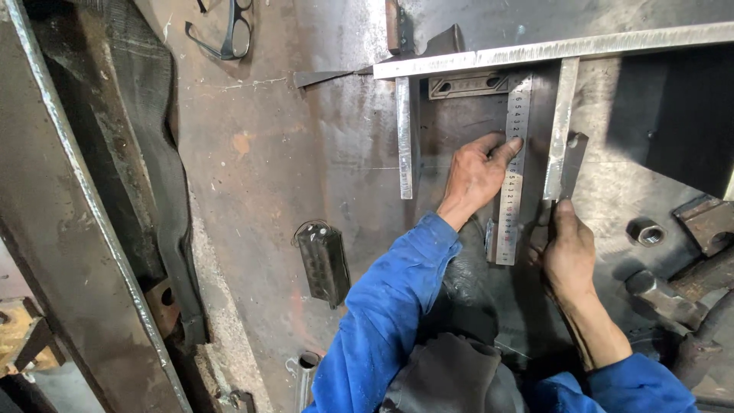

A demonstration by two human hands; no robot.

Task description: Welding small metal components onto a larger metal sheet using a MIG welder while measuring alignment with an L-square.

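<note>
A steel square lies flat on the metal table (306, 153), its ruler blade (514, 172) running toward me and its dark stock (468, 84) against a long horizontal flat bar (573, 47). My left hand (475, 177) presses its fingertips on the ruler blade and holds it down. Just right of the blade a short flat steel bar (563, 115) hangs down from the long bar. My right hand (569, 248) pinches the near end of that short bar. Another short bar (404, 138) hangs from the long bar left of the square.
Dark safety glasses (229, 34) lie at the far left of the table. A black rectangular block (323, 264) sits near my left sleeve. A large nut (648, 232) and heavy clamp parts (665, 298) lie at the right. A steel beam (84, 229) slants down the left side.
</note>
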